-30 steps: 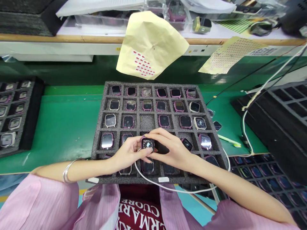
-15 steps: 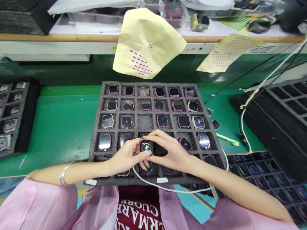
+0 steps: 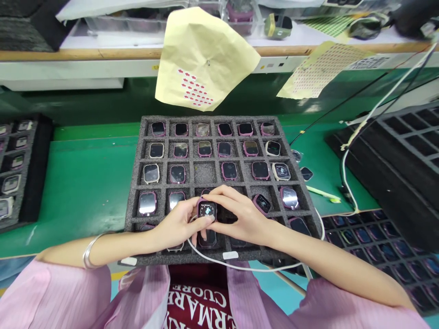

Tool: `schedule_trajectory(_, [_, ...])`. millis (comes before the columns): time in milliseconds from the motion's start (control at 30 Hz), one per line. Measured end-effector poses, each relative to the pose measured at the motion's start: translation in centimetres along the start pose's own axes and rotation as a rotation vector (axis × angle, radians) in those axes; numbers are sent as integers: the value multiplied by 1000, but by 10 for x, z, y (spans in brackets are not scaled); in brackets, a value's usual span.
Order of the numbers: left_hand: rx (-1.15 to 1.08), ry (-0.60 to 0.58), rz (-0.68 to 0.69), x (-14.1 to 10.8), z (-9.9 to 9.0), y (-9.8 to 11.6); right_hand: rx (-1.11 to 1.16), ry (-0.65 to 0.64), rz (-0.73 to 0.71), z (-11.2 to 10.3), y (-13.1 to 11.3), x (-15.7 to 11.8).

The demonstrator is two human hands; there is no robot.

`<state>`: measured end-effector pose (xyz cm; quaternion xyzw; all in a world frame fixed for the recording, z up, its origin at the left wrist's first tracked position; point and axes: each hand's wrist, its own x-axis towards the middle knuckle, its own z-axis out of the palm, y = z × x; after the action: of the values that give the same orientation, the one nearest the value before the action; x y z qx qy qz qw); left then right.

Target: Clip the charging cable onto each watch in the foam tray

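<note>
Between my two hands is a purple smartwatch body with its screen lit. My left hand grips it from the left, thumb along the lower edge of the screen. From the right, my right hand closes on it with thumb and fingertips at its right and top edges. A white cable runs from beside my left fingers across the tray front; its end is hidden. Below my hands lies a grey foam tray, its compartments holding several watch bodies, purple and pale. One purple watch sits tilted right of my right hand.
Another foam tray of watches stands at the left. Black foam trays are stacked at the right, with more watches below. A yellow sticker sheet hangs from the shelf edge. A green stick lies right of the tray.
The whole view has shifted slightly, so the tray and hanging sheets appear a little further left. Both hands keep nearly the same hold on the lit watch.
</note>
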<state>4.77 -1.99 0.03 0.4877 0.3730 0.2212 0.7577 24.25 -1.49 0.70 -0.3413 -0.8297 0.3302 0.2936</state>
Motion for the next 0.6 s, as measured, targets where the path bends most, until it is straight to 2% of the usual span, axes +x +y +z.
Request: schedule_trajectory(600, [118, 30, 7, -1, 0, -4, -114, 31, -80, 1, -1, -2])
